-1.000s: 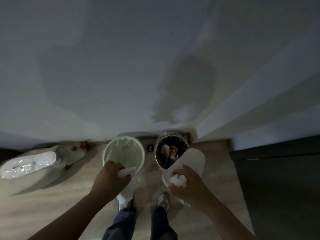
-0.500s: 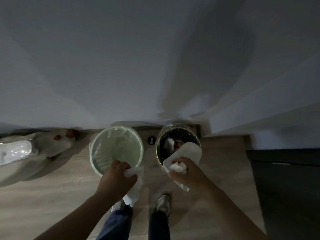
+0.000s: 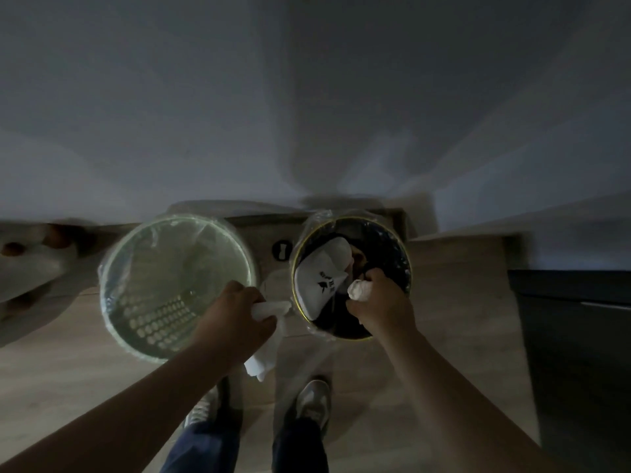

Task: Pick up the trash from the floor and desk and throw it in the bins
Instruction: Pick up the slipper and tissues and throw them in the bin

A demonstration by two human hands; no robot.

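Head view: left hand (image 3: 235,319) grips a limp white tissue (image 3: 268,346) by the green bin (image 3: 164,261), right hand (image 3: 380,303) clutches a crumpled wad (image 3: 358,290) over the black bin (image 3: 389,247)

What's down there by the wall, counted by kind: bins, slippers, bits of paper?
Bins: 2, pale green bin and dark bin
Slippers: 1, white slipper inside the dark bin
Paper pieces: 2, white paper in the left hand, crumpled tissue in the right hand
Total: 5
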